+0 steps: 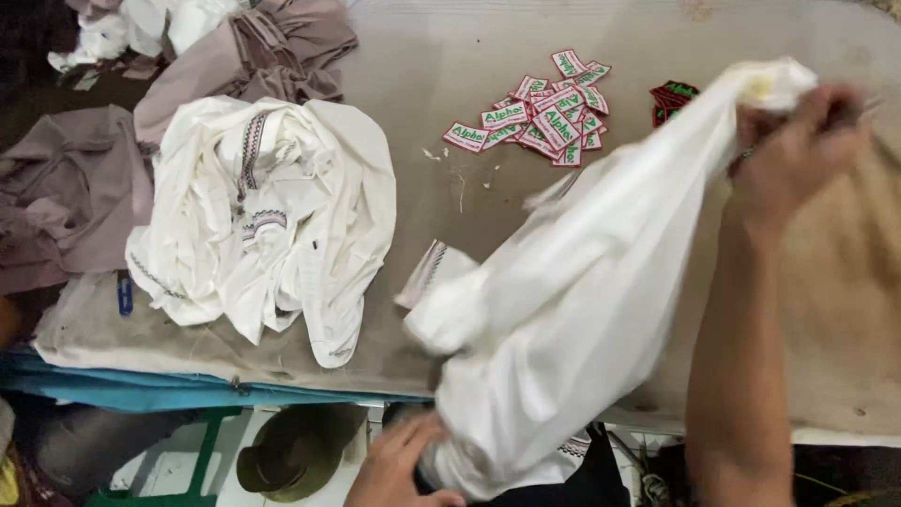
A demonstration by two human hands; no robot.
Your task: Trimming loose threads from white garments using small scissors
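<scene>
The right hand [798, 150] is gripping one end of a white garment [582, 310], fingers curled tight and clamped on a bunch of the cloth near the far right of the padded table [450, 66]. The garment is stretching diagonally from that hand down toward the near edge of the table, blurred with motion, with a strip of dark patterned trim showing at its lower end. The left hand [399, 465] is sitting at the bottom of the view, just below the table's near edge, against the lower end of the same garment; its fingers are spread and pressing at the cloth, though I cannot tell whether they are closed on it.

To the left, a 2nd white garment with dark embroidered trim [263, 216] is lying crumpled on the table, well apart from both hands. Behind and beside it, mauve-grey garments [84, 188] are heaped at the left edge, with more white cloth [141, 28] in the far corner. A scatter of small white woven labels with red borders [549, 113] is lying on the table beyond the held garment, and a small stack of dark labels [671, 99] is sitting just to their right. Below the table's edge, an olive-green hat [296, 451] is resting near a green frame [202, 460].
</scene>
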